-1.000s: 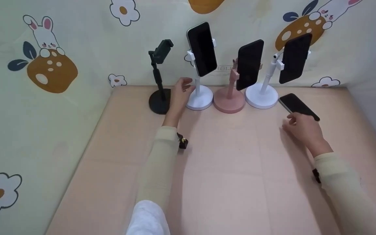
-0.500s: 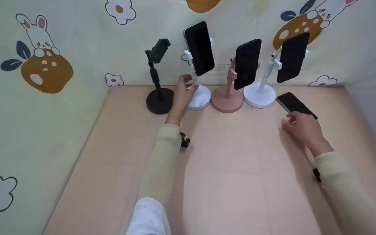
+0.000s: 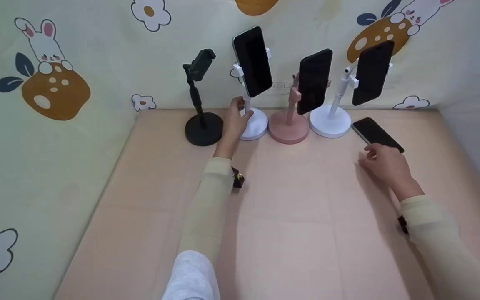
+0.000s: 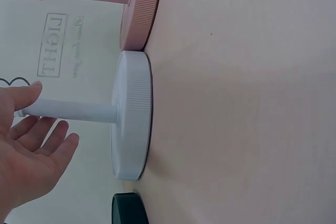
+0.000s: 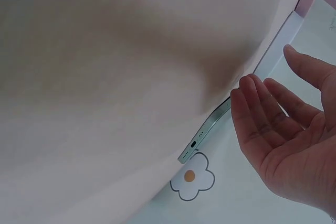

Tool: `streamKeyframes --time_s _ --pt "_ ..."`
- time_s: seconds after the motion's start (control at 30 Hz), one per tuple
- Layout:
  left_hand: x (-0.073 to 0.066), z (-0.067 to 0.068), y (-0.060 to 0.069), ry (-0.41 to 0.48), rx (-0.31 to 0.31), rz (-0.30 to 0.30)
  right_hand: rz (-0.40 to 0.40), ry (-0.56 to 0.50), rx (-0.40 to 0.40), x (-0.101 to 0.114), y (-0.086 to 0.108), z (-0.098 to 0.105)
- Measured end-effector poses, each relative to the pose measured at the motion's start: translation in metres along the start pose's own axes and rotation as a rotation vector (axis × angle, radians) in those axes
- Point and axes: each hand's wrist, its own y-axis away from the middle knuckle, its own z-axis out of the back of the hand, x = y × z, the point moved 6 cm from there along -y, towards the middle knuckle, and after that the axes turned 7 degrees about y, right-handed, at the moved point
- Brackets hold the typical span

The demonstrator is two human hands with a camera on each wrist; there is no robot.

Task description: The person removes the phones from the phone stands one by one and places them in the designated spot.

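Note:
A white phone stand (image 3: 255,125) holds a black-screened phone (image 3: 253,62) in its clamp. My left hand (image 3: 234,125) is at its pole. In the left wrist view the white pole (image 4: 79,110) passes between the thumb, which stands apart from it, and the loosely bent fingers (image 4: 55,137); whether they touch the pole is unclear. Another phone (image 3: 377,134) lies flat on the table at the right. My right hand (image 3: 388,166) is beside its near edge, fingers relaxed and holding nothing. The right wrist view shows the fingertips close to the phone's pale green edge (image 5: 205,129).
A black phone stand (image 3: 203,129) with a bare clamp stands left of my left hand. Right of the white stand are a pink phone stand (image 3: 288,128) and another white phone stand (image 3: 330,121), each bearing a phone. Behind them rises a patterned backdrop (image 3: 111,50).
My left hand has moved slightly right, from between the black and white stands to around the white stand's pole. The right hand stays beside the lying phone. The head view has shifted slightly.

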Motion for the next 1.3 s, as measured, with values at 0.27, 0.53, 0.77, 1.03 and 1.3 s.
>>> streamKeyframes --time_s 0.27,0.53,0.77,1.03,1.3 --pt "0.001 0.000 -0.005 0.029 -0.056 -0.031 0.016 -0.006 -0.018 0.004 0.000 0.002" --pt "0.001 -0.001 -0.007 0.092 -0.091 -0.073 -0.001 -0.004 -0.003 0.003 0.000 0.002" --pt "0.001 -0.002 -0.009 0.059 -0.123 -0.060 -0.003 -0.016 0.000 0.000 0.001 0.000" --pt "0.002 0.001 -0.007 0.106 -0.136 -0.041 -0.003 -0.012 -0.002 -0.002 0.002 -0.003" --pt "0.003 0.010 -0.004 0.116 -0.167 -0.066 -0.002 -0.013 -0.005 0.000 0.001 0.000"
